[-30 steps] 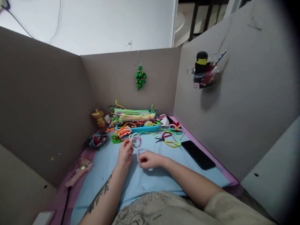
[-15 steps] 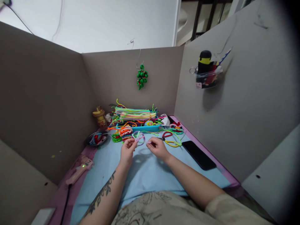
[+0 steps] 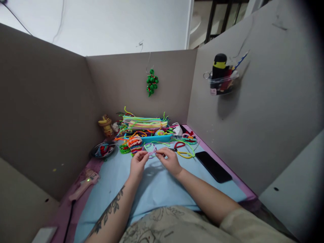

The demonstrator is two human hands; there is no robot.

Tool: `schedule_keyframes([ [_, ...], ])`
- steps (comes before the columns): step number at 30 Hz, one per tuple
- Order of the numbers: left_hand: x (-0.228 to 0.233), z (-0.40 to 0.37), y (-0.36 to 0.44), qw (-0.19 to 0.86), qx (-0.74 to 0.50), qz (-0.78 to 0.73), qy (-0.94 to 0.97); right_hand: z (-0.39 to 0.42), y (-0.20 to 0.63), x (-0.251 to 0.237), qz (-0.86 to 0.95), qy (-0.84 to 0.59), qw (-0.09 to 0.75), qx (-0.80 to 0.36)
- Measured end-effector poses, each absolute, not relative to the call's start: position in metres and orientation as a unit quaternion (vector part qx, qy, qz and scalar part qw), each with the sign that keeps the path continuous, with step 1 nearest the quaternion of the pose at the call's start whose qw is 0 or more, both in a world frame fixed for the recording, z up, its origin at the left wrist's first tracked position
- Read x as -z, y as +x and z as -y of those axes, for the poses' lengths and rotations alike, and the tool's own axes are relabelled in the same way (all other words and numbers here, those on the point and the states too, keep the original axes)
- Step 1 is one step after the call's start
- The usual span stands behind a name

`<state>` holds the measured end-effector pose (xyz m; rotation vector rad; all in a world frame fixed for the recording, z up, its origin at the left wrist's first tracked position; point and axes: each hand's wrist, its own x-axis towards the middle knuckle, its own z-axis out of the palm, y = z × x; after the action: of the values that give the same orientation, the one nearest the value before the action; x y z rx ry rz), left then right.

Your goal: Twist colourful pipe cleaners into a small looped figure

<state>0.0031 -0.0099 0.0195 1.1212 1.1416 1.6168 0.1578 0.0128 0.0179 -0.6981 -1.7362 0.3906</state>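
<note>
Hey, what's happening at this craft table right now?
A person is working a pale purple pipe cleaner, bent into loops, pinching it with the left hand and the right hand above a light blue mat. Behind it lie a tray of coloured pipe cleaners, red-handled scissors and a phone.

Views: one only, so no part of the scene is shared with another view.
Position: worn on the person's head, above the near edge of the counter [image 3: 157,189].
Direction: forward and down, toward the back cardboard wall [image 3: 131,81].
Nearness: close; forearms enter from the bottom edge, the left hand [image 3: 137,164] and right hand [image 3: 170,161] sit near the middle.
Span: side cardboard walls fill both flanks; a white room wall shows above.
Distortion: wide lens, dark vignette at right.
</note>
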Motion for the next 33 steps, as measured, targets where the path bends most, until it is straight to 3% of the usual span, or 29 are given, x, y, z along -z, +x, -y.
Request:
schedule_keyframes([
  [5,-0.017,0.011,0.006,0.441,-0.633,-0.445,0.454,-0.013,0.151,-0.016,0.746,-0.313,0.583,-0.076],
  [13,-0.009,0.008,0.007,0.441,-0.629,-0.433,0.472,-0.013,0.15,-0.016,0.747,-0.323,0.579,-0.041],
  [27,-0.013,0.011,0.009,0.441,-0.629,-0.434,0.471,-0.016,0.149,-0.014,0.715,-0.335,0.583,-0.188],
  [33,-0.014,0.012,0.009,0.43,-0.63,-0.436,0.477,-0.011,0.148,-0.015,0.709,-0.348,0.589,-0.171],
])
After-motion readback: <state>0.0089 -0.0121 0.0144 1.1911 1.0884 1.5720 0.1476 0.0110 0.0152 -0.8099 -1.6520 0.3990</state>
